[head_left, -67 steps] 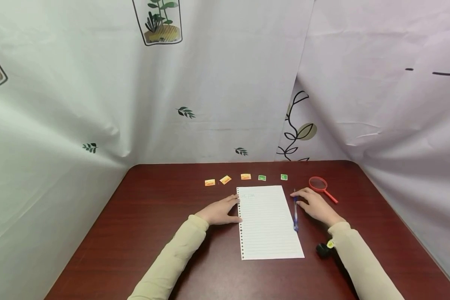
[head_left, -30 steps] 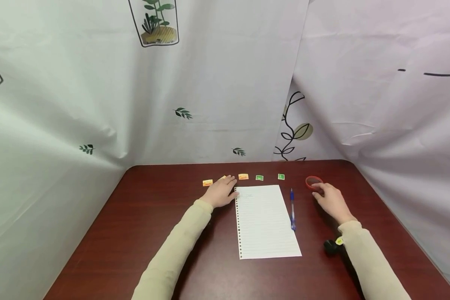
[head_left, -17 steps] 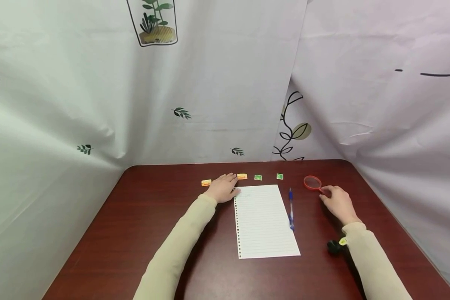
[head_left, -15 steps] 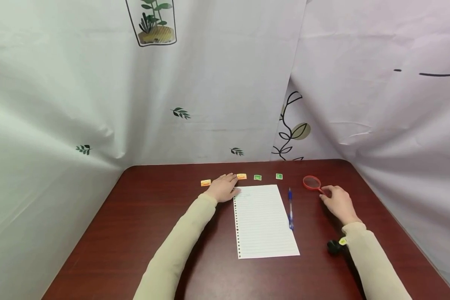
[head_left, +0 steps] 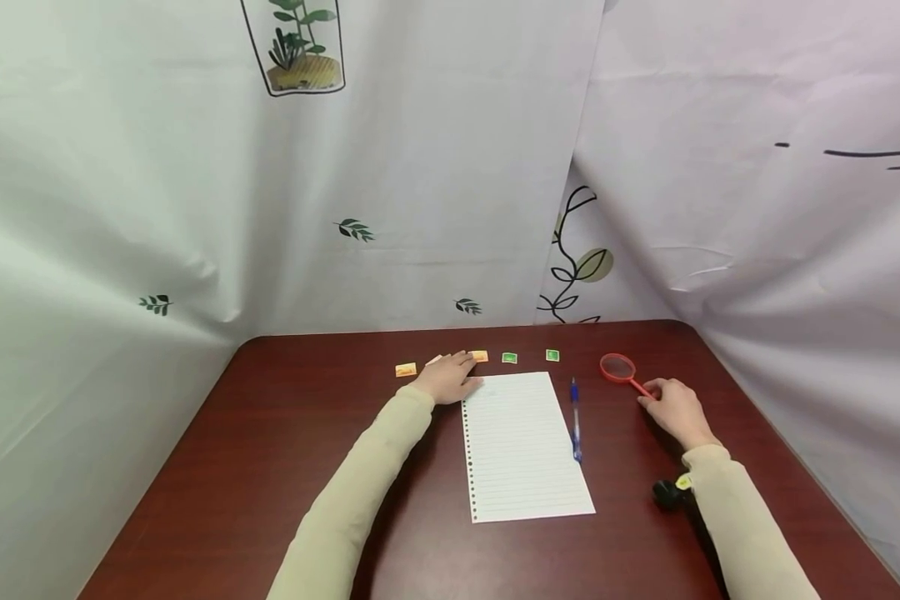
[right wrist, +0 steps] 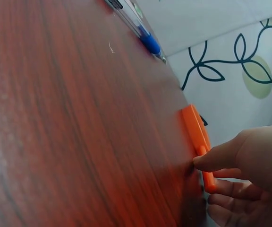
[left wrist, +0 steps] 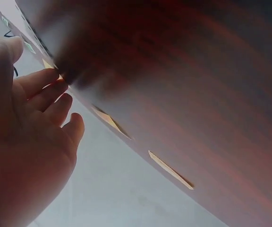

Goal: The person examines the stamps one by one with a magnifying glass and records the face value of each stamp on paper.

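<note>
In the head view my right hand [head_left: 675, 410] holds the handle of a red magnifying glass [head_left: 639, 387] at the table's back right. The right wrist view shows thumb and fingers on both sides of the handle of the magnifying glass [right wrist: 194, 127], which is seen edge-on. My left hand [head_left: 446, 379] reaches past the top left corner of a lined, punched sheet of paper [head_left: 527, 450], its fingers extended and its thumb over the corner. Its fingertips are beside an orange stamp [head_left: 479, 356], and the hand partly covers another orange stamp [head_left: 434, 360].
A third orange stamp [head_left: 406, 369] lies farther left. Two green stamps, one nearer [head_left: 509, 357] and one farther right [head_left: 552, 355], lie behind the paper. A blue pen [head_left: 576, 425] lies along the paper's right edge. A patterned cloth [head_left: 420, 275] hangs behind the table.
My right hand has left the pen, reached the magnifying glass and slid down to its handle. My left hand has moved from the paper's left edge up to its top corner, beside the stamps.
</note>
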A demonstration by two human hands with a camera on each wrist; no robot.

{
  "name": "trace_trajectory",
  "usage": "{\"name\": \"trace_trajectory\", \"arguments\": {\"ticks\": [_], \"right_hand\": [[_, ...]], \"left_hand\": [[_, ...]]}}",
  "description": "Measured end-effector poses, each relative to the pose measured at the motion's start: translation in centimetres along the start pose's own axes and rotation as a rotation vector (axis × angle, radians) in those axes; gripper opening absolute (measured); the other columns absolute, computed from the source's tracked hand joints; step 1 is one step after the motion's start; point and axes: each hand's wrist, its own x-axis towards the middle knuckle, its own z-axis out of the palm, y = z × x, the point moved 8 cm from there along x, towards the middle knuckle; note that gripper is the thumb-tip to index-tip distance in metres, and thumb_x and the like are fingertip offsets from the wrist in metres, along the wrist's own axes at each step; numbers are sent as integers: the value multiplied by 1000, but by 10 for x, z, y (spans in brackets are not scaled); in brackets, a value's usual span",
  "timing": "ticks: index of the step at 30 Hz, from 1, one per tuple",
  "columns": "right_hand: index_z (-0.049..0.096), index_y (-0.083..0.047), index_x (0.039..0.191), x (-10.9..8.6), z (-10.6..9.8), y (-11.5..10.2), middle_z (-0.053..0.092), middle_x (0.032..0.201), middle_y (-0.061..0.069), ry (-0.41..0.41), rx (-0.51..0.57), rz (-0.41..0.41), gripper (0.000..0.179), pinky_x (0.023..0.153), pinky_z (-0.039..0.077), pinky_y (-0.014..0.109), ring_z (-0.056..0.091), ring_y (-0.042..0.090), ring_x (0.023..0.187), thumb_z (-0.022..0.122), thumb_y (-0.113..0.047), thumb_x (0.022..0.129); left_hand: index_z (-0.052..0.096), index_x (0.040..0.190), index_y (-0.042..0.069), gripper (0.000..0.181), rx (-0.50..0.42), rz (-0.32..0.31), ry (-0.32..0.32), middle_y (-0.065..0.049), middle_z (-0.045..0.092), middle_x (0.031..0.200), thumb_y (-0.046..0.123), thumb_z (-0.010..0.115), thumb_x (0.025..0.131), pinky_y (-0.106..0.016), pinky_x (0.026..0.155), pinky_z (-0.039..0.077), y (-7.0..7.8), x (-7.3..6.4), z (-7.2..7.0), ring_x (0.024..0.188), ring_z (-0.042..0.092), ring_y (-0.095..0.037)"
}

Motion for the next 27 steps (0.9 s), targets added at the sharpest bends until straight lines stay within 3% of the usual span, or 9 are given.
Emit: {"name": "trace_trajectory", "arguments": {"ticks": [8,18,27], "right_hand": [[67,12,105,1,0,-1,63,80,14,-10,33,10,24,62,44,35,55,24,69,68,-8,93],[65,14,101,2,3,-3,60,81,14,-11,38,11,21,62,41,34,53,24,70,60,-6,96],[65,13,102,8,2,-13,58,81,13,53,70,-10,20,61,40,33,50,22,68,62,-6,96]], "left_hand": [[44,152,6,58,-53,-7,19,-12,40,158,42,44,108,-42,117,32,-3,-6,-1,147,36,-27],[42,154,7,58,-91,-26,5,-11,38,159,43,44,108,-46,112,38,-2,-10,3,145,38,-31],[43,153,8,57,-129,-27,7,-10,37,160,42,44,108,-47,113,37,-4,-13,4,145,37,-30]]}}
